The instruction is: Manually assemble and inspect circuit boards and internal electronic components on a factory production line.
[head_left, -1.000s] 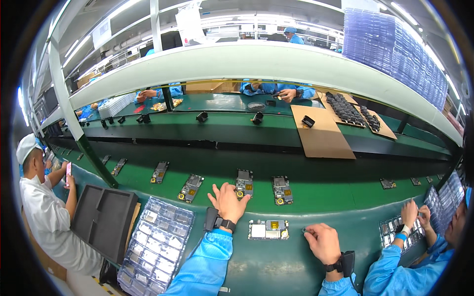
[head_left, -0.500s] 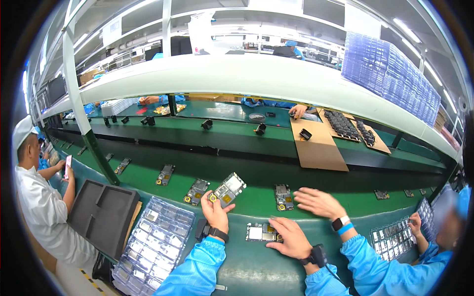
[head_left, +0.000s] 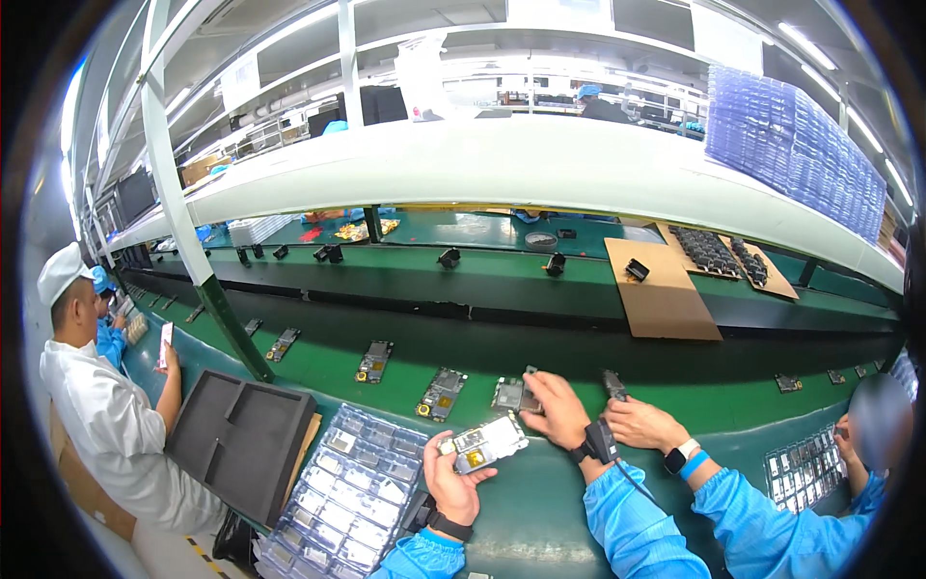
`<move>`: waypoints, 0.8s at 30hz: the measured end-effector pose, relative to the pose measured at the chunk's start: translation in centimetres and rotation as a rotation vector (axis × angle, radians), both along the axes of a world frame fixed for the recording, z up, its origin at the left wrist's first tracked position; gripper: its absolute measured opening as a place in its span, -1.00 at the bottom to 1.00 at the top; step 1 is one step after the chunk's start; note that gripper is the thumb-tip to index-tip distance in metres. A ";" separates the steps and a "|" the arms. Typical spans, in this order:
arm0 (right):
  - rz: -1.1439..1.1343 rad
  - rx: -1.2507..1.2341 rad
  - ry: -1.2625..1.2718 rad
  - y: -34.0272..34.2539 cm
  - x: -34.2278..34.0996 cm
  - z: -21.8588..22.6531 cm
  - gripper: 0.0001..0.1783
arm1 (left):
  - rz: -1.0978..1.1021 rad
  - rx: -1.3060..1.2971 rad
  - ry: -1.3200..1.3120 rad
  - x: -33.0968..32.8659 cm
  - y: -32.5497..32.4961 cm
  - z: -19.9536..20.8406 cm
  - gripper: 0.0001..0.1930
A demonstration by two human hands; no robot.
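L hand (head_left: 455, 490), lower ctr., pinches the near L end of a held PCB (head_left: 490, 443) btwn thumb and fingers; the PCB is tilted, w/ its silver shields and amber patch facing up, above the dk. green tabletop (head_left: 526, 521). R hand (head_left: 559, 410), palm down, is part-curled, fingers extended fwd. over the R end of a second PCB (head_left: 509, 393), which lies on the green strip (head_left: 666, 381) beyond; a small grey piece (head_left: 531, 370) shows at its fingertips, too small to ID. Whether the R hand grips or merely touches, cannot tell; thumb mostly hidden. Immed. R of it, a co-worker's hand (head_left: 646, 425) holds a dk. PCB (head_left: 613, 386), fingers closed round its near end. L of the second PCB, further PCBs (head_left: 442, 394) lie spaced along the strip. Clear tray (head_left: 340, 487) w/ filled compartments sits L of the L hand; black foam tray (head_left: 231, 439) adjoins it, farther L. Both wrists bear dk. straps w/ black modules, next to blue sleeves.
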State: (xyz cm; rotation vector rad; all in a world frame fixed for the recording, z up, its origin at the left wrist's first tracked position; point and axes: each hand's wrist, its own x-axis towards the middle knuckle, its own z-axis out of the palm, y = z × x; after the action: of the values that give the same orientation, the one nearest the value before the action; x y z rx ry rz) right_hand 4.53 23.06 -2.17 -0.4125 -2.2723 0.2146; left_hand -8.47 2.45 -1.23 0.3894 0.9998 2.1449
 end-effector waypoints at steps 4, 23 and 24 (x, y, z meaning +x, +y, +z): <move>-0.193 -0.078 0.317 -1.9 0.3 1.9 -0.68 | -0.132 -0.083 0.096 0.3 -0.3 0.8 -0.57; 0.069 -0.333 -0.008 -16.1 13.2 3.9 -0.83 | -0.491 -0.076 1.291 5.9 -2.7 3.8 -0.92; 0.096 -0.311 -0.006 -16.1 13.3 3.9 -0.83 | -0.501 -0.041 1.272 6.0 -2.6 3.5 -0.93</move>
State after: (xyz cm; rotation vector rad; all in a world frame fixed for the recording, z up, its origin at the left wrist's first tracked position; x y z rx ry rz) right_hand 17.84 6.97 1.73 -0.4637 -2.2712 0.6210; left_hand -2.50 -0.15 2.31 1.8796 1.3493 1.2682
